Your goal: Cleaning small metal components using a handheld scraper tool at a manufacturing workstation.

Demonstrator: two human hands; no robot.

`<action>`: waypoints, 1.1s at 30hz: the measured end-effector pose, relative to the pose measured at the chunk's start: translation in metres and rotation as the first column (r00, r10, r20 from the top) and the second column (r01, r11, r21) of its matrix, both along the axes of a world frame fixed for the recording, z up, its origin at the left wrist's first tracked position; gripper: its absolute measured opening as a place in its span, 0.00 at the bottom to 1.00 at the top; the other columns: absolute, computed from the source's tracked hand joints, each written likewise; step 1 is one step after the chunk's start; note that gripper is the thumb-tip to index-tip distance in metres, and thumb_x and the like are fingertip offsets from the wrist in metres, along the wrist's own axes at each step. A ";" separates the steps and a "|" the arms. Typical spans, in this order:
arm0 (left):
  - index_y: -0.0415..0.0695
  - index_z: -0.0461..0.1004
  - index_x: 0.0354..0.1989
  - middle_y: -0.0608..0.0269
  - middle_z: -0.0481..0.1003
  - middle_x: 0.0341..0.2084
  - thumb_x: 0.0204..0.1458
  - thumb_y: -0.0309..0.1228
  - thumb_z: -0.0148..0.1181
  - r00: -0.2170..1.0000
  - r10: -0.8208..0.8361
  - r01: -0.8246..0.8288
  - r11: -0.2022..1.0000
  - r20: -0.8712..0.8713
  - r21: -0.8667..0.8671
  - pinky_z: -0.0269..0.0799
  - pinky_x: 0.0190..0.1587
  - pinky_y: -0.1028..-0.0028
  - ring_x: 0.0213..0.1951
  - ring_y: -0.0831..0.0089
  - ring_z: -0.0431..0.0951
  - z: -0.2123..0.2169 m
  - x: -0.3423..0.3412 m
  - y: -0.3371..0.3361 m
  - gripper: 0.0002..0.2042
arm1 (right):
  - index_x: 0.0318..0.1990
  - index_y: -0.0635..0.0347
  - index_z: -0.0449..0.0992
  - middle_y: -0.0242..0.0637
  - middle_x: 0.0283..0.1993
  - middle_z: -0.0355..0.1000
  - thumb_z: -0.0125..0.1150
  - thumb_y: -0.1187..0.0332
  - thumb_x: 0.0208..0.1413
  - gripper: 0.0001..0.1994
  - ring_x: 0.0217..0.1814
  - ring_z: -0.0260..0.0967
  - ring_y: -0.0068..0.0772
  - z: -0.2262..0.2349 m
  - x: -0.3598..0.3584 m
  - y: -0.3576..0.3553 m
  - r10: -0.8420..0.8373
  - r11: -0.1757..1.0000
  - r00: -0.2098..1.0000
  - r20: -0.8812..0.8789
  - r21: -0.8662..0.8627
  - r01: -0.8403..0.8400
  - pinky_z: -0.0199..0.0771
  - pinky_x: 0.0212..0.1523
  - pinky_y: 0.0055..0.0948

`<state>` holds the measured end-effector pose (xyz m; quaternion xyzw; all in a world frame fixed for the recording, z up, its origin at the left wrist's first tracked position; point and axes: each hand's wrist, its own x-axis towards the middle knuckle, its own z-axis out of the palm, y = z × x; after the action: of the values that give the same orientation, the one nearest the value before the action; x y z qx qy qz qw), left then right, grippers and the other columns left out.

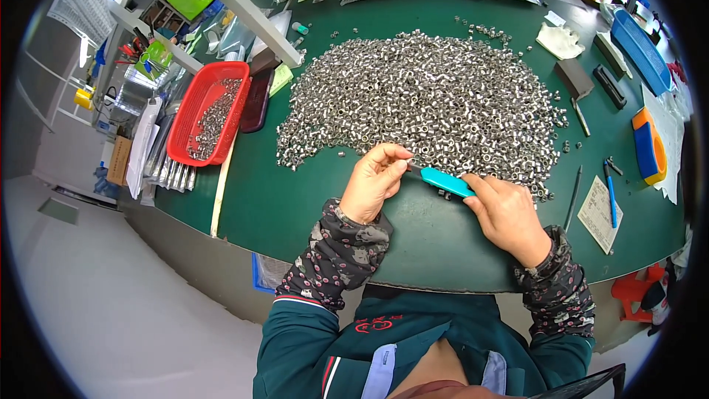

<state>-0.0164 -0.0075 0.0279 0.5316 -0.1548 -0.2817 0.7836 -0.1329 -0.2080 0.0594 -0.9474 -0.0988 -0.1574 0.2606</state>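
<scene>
My right hand (506, 213) grips a teal-handled hand tool (447, 182), shaped like a utility knife, with its dark slim tip pointing left. That tip reaches the fingers of my left hand (375, 181), which are closed in a pinch. What the left fingers hold is too small and covered to make out. Just beyond both hands spreads a big heap of small silvery metal sleeves (421, 96) on the green table (310, 214). A few dark small pieces (444, 194) show beneath the tool.
To the left stands a red basket (193, 103) partly filled with sleeves, beside a dark phone-like object (256, 101). On the right lie a blue-and-orange tape dispenser (648, 145), a blue pen (611, 196), a paper slip (600, 214), a dark block (574, 78) and a blue basket (641, 50).
</scene>
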 end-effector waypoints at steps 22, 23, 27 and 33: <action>0.40 0.66 0.38 0.68 0.69 0.28 0.52 0.23 0.49 0.999 0.045 -0.046 0.998 0.025 0.041 0.50 0.15 0.88 0.17 0.90 0.56 0.001 -0.002 -0.003 0.06 | 0.40 0.60 0.69 0.40 0.22 0.65 0.55 0.67 0.48 0.12 0.22 0.66 0.42 -0.002 0.000 0.000 0.009 0.998 0.999 -0.041 0.063 -0.007 0.66 0.23 0.37; 0.40 0.66 0.38 0.68 0.69 0.28 0.52 0.23 0.49 0.999 0.046 -0.047 0.998 0.025 0.041 0.50 0.15 0.88 0.17 0.90 0.56 0.001 -0.002 -0.003 0.06 | 0.40 0.59 0.69 0.40 0.22 0.65 0.54 0.67 0.48 0.12 0.22 0.66 0.42 -0.003 0.000 -0.001 0.019 0.997 0.998 -0.056 0.076 -0.014 0.66 0.23 0.37; 0.40 0.66 0.38 0.67 0.69 0.28 0.51 0.23 0.50 0.998 0.044 -0.045 0.998 0.038 0.042 0.51 0.16 0.89 0.17 0.90 0.57 -0.001 -0.001 -0.002 0.07 | 0.40 0.60 0.69 0.39 0.22 0.64 0.55 0.68 0.47 0.12 0.22 0.66 0.41 -0.001 0.001 0.000 0.000 0.999 1.000 -0.020 0.038 0.000 0.65 0.22 0.36; 0.40 0.66 0.39 0.63 0.70 0.28 0.52 0.24 0.49 0.998 0.007 -0.007 1.000 -0.065 0.003 0.52 0.16 0.88 0.17 0.89 0.58 0.001 0.001 -0.001 0.07 | 0.41 0.60 0.69 0.37 0.21 0.62 0.58 0.69 0.45 0.14 0.22 0.65 0.37 0.001 0.002 -0.001 -0.070 0.997 0.990 0.118 0.032 0.067 0.64 0.22 0.34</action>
<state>-0.0150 -0.0085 0.0290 0.5239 -0.1268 -0.2963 0.7884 -0.1308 -0.2091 0.0603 -0.9353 -0.0794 -0.2240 0.2620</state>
